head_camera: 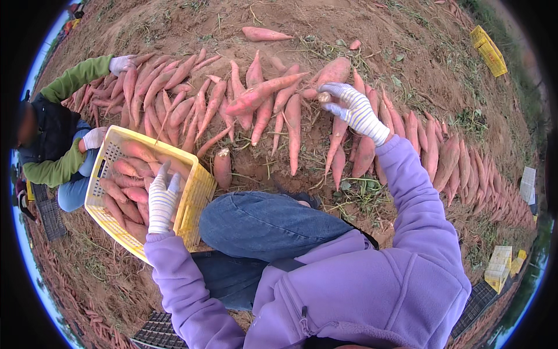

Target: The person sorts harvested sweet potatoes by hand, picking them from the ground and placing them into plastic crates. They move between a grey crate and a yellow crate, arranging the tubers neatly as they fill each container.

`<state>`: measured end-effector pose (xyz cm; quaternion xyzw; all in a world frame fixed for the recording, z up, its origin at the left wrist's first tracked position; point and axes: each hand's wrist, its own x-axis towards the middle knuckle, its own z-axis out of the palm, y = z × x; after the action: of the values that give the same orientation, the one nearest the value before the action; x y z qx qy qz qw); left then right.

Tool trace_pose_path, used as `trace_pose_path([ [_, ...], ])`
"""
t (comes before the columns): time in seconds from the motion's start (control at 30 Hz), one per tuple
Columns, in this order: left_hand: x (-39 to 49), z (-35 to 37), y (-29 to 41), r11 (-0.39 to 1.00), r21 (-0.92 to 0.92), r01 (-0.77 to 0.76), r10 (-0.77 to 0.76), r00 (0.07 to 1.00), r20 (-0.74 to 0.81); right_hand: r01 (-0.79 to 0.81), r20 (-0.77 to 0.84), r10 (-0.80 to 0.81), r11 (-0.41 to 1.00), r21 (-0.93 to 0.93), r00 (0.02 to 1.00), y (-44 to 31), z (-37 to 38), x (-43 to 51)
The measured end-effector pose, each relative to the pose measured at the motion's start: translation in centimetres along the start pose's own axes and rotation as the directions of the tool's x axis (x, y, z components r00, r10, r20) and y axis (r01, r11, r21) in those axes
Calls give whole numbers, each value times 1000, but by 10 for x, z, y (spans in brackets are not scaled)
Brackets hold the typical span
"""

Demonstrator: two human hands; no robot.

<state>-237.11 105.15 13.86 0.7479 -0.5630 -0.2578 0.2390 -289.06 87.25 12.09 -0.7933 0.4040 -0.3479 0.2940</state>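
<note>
My left hand (162, 203), in a striped knit glove, is over the right side of a yellow plastic crate (192, 209) that holds several sweet potatoes (135, 194). Its visible fingers are apart, and I see nothing gripped in them. Out to the right, my right hand (355, 109), in a matching glove, has its fingers and thumb around a small sweet potato (324, 97) whose pale, rough end shows. Just behind that hand lies a thick sweet potato (335, 72) on the row. A long one (263, 93) rests across others in front of me.
A long row of sweet potatoes (453, 168) curves across the soil. At the left, a co-worker in green sleeves (78, 78) has a gloved hand (122, 64) on the row. Another yellow crate (488, 51) stands far right. My bent knee (231, 222) is beside the filled crate.
</note>
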Motion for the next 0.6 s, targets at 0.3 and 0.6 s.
trace_pose_path([
  [0.3, 23, 35, 25, 951, -299, 80, -31, 986, 166, -15, -64, 608, 124, 992, 791, 54, -32, 45],
  [0.6, 46, 86, 28, 967, -248, 57, 52, 910, 412, -391, 260, 536, 144, 909, 803, 88, 92, 81],
])
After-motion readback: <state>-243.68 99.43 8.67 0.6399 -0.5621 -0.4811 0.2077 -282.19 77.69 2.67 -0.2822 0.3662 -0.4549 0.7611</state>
